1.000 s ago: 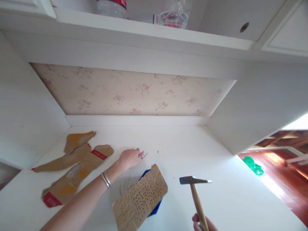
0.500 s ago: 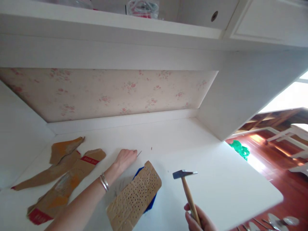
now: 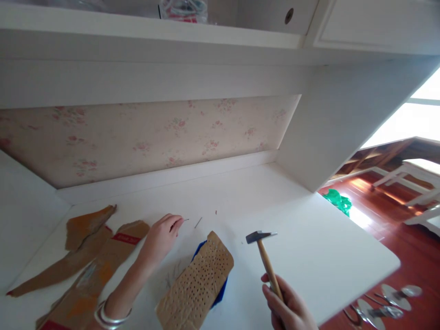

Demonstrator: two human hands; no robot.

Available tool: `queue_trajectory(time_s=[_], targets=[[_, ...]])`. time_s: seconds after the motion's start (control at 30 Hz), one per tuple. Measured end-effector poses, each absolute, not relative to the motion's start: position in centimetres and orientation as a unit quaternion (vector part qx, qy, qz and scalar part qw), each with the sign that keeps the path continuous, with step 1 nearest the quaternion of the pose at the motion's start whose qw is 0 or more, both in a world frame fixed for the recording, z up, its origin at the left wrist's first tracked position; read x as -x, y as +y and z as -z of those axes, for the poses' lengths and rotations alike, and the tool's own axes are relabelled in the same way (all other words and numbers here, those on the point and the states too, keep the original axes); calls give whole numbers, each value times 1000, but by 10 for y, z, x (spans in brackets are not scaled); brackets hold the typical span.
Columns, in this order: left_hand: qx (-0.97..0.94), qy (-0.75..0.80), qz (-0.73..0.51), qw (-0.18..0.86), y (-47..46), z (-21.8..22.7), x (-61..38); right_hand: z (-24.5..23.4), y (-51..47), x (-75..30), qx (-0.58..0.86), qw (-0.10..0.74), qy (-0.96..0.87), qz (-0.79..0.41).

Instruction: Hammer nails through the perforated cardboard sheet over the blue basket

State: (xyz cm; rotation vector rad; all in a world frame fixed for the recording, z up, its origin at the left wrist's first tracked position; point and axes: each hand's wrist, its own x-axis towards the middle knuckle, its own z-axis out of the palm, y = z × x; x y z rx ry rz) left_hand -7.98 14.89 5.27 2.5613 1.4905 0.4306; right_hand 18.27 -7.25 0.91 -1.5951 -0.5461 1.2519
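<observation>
My left hand [image 3: 161, 236] rests on the white desk [image 3: 309, 247] with thumb and fingers pinched on a small nail whose tip sticks out to the right. Another thin nail [image 3: 198, 222] lies loose on the desk just right of it. My right hand [image 3: 290, 309] grips the wooden handle of a small hammer [image 3: 263, 252], its metal head raised above the desk. A perforated cardboard piece [image 3: 195, 286] lies between my hands, on top of something blue [image 3: 220, 293]. More nails lie in a faint pile left of the cardboard.
Torn brown cardboard pieces [image 3: 82, 256] lie at the left. A floral-papered back panel [image 3: 147, 137] and a shelf close the desk from behind and above. Right of the desk edge are a red-brown floor, a green bag [image 3: 337, 200] and metal items [image 3: 388, 302].
My left hand has drawn back leftward with a nail pinched in its fingers, leaving another nail on the desk. The hammer hand has risen slightly into view; the camera has turned right.
</observation>
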Motion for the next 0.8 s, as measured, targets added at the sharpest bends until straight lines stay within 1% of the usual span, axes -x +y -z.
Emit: queue_trajectory(time_s=[0.07,0.13,0.27,0.33,0.43,0.5,0.8], targets=[[-844,466,-242,108,136,-61,79,-12,-70,-181,654,507,-214,-519],[-835,433,-321,116,121,-69,73,-15,-67,-180,655,508,-210,-519],[-830,374,-395,121,99,-76,53,-24,-65,-178,665,496,-227,-510],[-811,373,-417,171,93,-75,42,-26,-65,-177,661,498,-227,-512],[-777,386,-407,286,89,-69,26,-27,-66,-175,657,503,-222,-515],[-776,377,-385,326,88,-64,18,-25,-67,-175,657,505,-218,-515],[-840,318,-331,290,87,-54,9,-13,-71,-177,651,506,-212,-525]])
